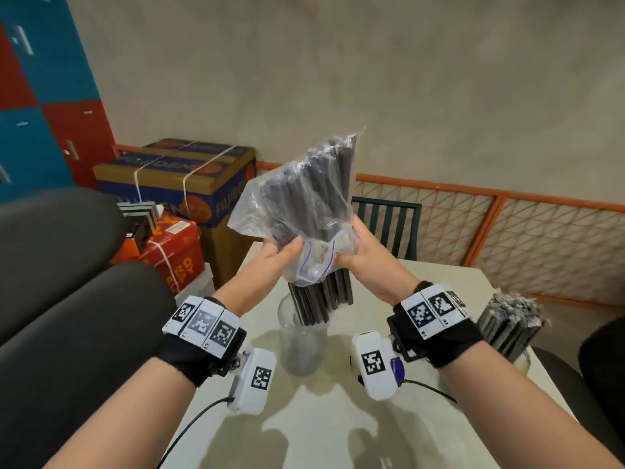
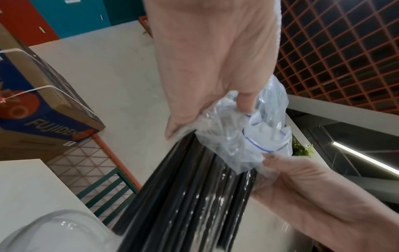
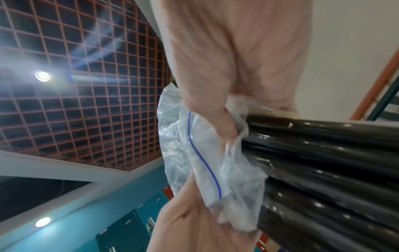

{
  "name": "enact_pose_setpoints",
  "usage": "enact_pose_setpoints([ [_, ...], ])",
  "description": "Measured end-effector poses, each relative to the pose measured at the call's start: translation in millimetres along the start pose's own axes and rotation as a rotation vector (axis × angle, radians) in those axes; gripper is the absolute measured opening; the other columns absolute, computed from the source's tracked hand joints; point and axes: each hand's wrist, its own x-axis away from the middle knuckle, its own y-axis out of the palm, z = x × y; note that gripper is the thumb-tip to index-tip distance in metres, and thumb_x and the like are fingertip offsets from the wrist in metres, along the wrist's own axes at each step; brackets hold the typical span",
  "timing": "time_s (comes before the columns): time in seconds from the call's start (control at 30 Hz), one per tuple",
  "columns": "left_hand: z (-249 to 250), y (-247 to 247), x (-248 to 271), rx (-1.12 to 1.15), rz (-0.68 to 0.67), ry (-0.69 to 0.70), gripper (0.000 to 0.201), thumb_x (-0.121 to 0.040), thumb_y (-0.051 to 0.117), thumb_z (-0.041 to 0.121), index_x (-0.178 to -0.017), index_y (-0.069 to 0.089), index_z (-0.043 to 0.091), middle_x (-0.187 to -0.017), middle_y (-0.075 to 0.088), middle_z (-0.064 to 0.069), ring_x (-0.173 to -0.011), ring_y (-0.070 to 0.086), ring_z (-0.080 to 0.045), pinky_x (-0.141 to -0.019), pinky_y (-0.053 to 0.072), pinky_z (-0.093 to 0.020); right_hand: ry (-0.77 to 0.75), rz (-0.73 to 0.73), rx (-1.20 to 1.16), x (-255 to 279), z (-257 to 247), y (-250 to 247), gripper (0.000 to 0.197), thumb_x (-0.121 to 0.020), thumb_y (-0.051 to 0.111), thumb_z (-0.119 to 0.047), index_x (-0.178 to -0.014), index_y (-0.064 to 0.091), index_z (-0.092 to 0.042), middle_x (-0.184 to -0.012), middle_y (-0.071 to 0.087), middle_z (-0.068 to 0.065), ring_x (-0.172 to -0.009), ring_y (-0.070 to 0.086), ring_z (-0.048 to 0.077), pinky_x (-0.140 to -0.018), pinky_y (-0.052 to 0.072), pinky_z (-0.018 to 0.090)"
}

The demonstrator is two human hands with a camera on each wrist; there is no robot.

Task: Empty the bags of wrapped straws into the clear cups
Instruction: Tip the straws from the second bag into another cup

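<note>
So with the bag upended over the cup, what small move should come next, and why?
Probably lift the bag straight up: both hands, left hand and right hand, grip its mouth, and the straws already poke down into the clear cup.

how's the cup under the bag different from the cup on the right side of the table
The cup under the bag is only starting to fill: dark straws slide from the bag toward its mouth and its clear wall shows through. The cup on the right is packed with a full bundle. The first sits between both hands; the second stands apart, beyond the right hand, untouched. Both are clear and upright on the table.
</note>
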Motion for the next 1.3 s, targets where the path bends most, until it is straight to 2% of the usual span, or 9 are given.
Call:
enact_pose_setpoints([
  [0.17, -10.5, -1.9, -25.7, 0.004, 0.039, 0.031, 0.056, -0.098, 0.041, 0.022, -0.146, 0.015, 0.010, -0.132, 0.043, 0.006, -0.112, 0.047, -0.003, -0.082, 0.044, -0.004, -0.038, 0.114, -0.072, -22.7, 21.4, 18.1, 0.067, -0.083, 0.055, 0.014, -0.134, 0.039, -0.025, -0.129, 0.060, 0.004, -0.118, 0.059, 0.015, -0.099, 0.047, 0.030],
  [0.4, -47.6, -15.4, -50.0, 0.073, 0.050, -0.010, 0.062, -0.088, 0.052, 0.037, -0.139, 0.023, 0.017, -0.136, 0.046, 0.001, -0.121, 0.050, -0.013, -0.110, 0.036, -0.038, 0.020, 0.162, -0.173, -38.6, 54.3, 28.8, 0.075, -0.080, 0.063, 0.010, -0.136, 0.036, -0.031, -0.132, 0.059, 0.000, -0.119, 0.058, 0.013, -0.102, 0.045, 0.029],
  [0.57, -62.9, -10.6, -47.1, 0.011, -0.009, -0.006, 0.053, -0.098, 0.040, 0.023, -0.145, 0.016, 0.016, -0.139, 0.040, 0.004, -0.122, 0.044, -0.007, -0.091, 0.040, -0.009, 0.034, 0.172, -0.226, -32.3, 68.9, 27.3, 0.077, -0.074, 0.063, 0.016, -0.134, 0.043, -0.026, -0.127, 0.063, 0.004, -0.117, 0.060, 0.020, -0.093, 0.051, 0.027],
  [0.7, -69.0, -10.2, -39.3, 0.000, -0.043, 0.016, 0.054, -0.098, 0.038, 0.021, -0.144, 0.010, 0.024, -0.138, 0.037, 0.009, -0.125, 0.041, -0.006, -0.084, 0.042, -0.001, 0.057, 0.163, -0.229, -26.8, 77.7, 28.0, 0.074, -0.073, 0.064, 0.016, -0.129, 0.047, -0.029, -0.126, 0.064, 0.005, -0.116, 0.061, 0.020, -0.091, 0.051, 0.026],
  [0.87, -65.5, -23.0, -43.1, 0.002, -0.056, 0.030, 0.042, -0.097, 0.041, 0.019, -0.129, 0.018, 0.034, -0.132, 0.045, 0.009, -0.117, 0.050, -0.003, -0.103, 0.039, -0.025, 0.037, 0.151, -0.238, -30.0, 75.6, 33.6, 0.074, -0.073, 0.066, 0.013, -0.127, 0.047, -0.034, -0.129, 0.061, 0.006, -0.120, 0.058, 0.021, -0.098, 0.049, 0.032],
  [1.03, -68.2, -18.3, -34.2, -0.021, -0.019, 0.001, 0.049, -0.097, 0.043, 0.019, -0.138, 0.017, 0.024, -0.137, 0.042, 0.002, -0.120, 0.047, -0.010, -0.102, 0.038, -0.026, 0.038, 0.202, -0.219, -25.0, 85.9, 41.3, 0.072, -0.074, 0.070, 0.005, -0.124, 0.047, -0.041, -0.130, 0.060, 0.003, -0.122, 0.056, 0.019, -0.106, 0.042, 0.042],
  [1.13, -76.3, -17.2, -27.9, -0.041, -0.034, -0.041, 0.046, -0.096, 0.045, 0.019, -0.133, 0.018, 0.028, -0.137, 0.041, 0.002, -0.116, 0.049, -0.006, -0.103, 0.037, -0.027, 0.071, 0.214, -0.179, -15.6, 95.9, 41.6, 0.071, -0.076, 0.071, 0.002, -0.119, 0.046, -0.048, -0.130, 0.059, -0.004, -0.121, 0.056, 0.012, -0.105, 0.043, 0.035],
  [1.23, -69.4, -21.1, -30.3, -0.045, -0.103, -0.065, 0.055, -0.093, 0.053, 0.022, -0.137, 0.021, 0.025, -0.129, 0.047, 0.011, -0.110, 0.048, 0.008, -0.093, 0.040, -0.013, 0.091, 0.197, -0.126, -13.3, 91.0, 32.0, 0.074, -0.073, 0.072, 0.006, -0.119, 0.043, -0.044, -0.126, 0.060, -0.008, -0.115, 0.059, 0.008, -0.097, 0.048, 0.028],
  [1.3, -62.4, -24.3, -34.3, -0.080, -0.140, -0.038, 0.063, -0.088, 0.062, 0.026, -0.138, 0.026, 0.022, -0.129, 0.052, 0.010, -0.117, 0.052, 0.000, -0.090, 0.044, -0.010, 0.092, 0.157, -0.081, -14.7, 83.2, 23.7, 0.078, -0.072, 0.074, 0.005, -0.124, 0.038, -0.039, -0.125, 0.060, -0.008, -0.113, 0.061, 0.007, -0.095, 0.050, 0.029],
])
